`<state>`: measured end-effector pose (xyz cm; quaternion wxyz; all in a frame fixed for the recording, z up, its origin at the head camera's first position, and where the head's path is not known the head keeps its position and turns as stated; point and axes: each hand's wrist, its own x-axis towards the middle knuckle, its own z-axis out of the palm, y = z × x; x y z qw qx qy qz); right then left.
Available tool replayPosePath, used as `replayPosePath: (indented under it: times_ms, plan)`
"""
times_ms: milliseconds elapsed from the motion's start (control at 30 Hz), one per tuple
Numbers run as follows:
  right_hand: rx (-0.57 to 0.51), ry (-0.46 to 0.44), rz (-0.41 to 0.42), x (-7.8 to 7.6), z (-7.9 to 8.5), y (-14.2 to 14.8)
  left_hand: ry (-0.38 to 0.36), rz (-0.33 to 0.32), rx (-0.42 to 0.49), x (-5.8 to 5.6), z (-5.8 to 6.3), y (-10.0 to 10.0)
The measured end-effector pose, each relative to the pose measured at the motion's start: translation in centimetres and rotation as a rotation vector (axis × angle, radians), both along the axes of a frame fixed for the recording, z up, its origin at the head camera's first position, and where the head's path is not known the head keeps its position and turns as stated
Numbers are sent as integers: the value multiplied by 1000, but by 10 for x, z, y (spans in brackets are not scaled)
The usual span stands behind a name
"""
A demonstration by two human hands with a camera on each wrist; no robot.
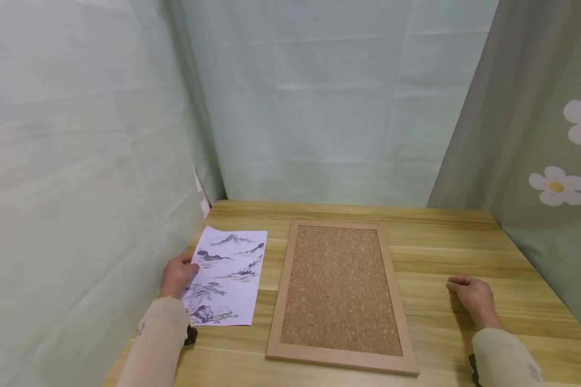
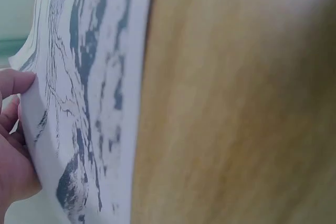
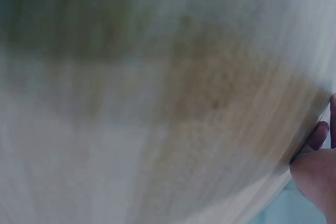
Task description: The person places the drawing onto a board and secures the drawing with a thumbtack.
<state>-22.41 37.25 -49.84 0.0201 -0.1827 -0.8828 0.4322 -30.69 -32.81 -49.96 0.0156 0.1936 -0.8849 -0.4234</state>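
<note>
A sheet of paper [image 1: 227,279] printed with ink-style mountains, trees and rocks lies at the left of the table. My left hand [image 1: 178,275] pinches its left edge, thumb over the printed side. Up close in the left wrist view, the sheet [image 2: 89,93] bends slightly beside the hand [image 2: 16,140]. To the paper's right lies a framed cork board [image 1: 341,290], its long sides running away from me. My right hand [image 1: 473,296] rests at the right of the board, apart from it, fingers loosely curled with nothing visible in them.
The wooden table [image 1: 436,242] carries the paper and board. Pale curtains [image 1: 329,107] surround it at the back and left, and a flowered curtain [image 1: 537,134] hangs on the right. Dark straps [image 1: 190,335] show at both cuffs.
</note>
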Motion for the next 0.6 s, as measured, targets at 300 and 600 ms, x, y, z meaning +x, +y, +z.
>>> replayPosePath:
  times_ms: [300,600]
  plan:
    - [47,6,-6,0,4,-2,113,-12,7,3,4,2]
    - [74,-3,-4,0,4,-3,103,12,132,-12,9,8]
